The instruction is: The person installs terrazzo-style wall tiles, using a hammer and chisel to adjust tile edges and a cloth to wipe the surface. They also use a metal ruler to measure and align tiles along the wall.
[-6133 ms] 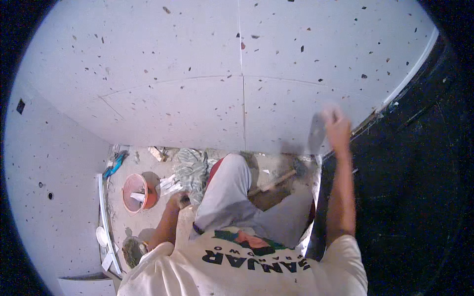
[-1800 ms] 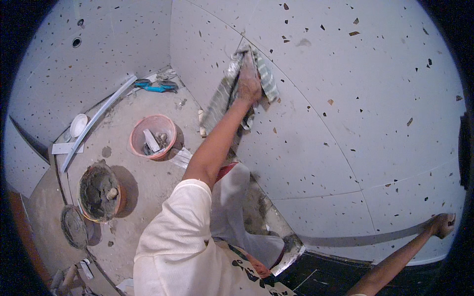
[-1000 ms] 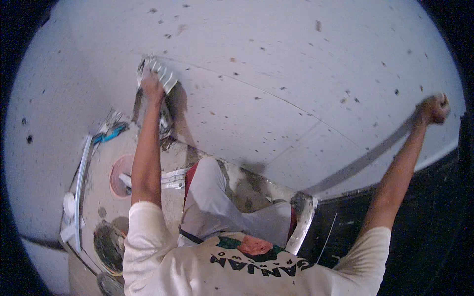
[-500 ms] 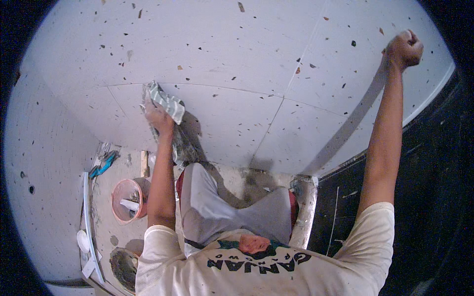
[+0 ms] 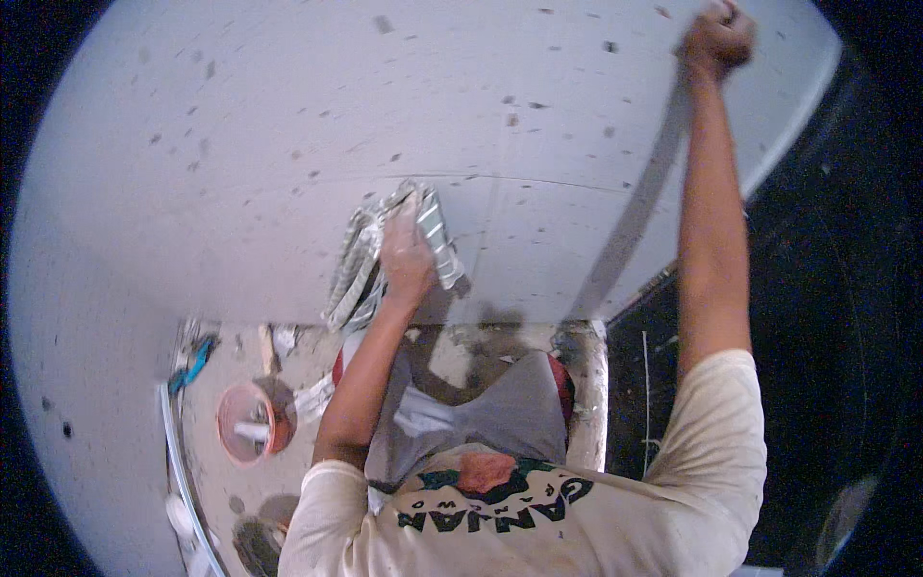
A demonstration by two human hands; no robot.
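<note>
Step in hand, judged from posture: wiping down the wall. The left hand (image 5: 408, 255) has a striped cloth (image 5: 356, 274) against the speckled wall (image 5: 538, 115), just below a horizontal seam (image 5: 500, 177). Its grip is clamped on the cloth, back of the hand toward the camera; the fingertips are too blurred to read singly.

The right hand (image 5: 719, 43) is high on the wall near its right edge, grip together in a fist. Whether it bears on the surface or encloses anything small, I cannot tell.

In my judgement, the next move calls for even pressure, the cloth flat and the loose folds kept clear of the dusty floor (image 5: 312, 361).

Materials: the cloth is soft, crumpled woven fabric, grey-green with pale stripes, one fold hanging to the lower left. The wall is smooth and pale, with irregular dark and brown chips resembling terrazzo. On the floor at left stands a round orange bucket (image 5: 280, 433), apparently plastic, with a flat white piece (image 5: 253, 432) inside. A pale, narrow strip (image 5: 177, 462) runs along the left wall (image 5: 96, 385).
</note>
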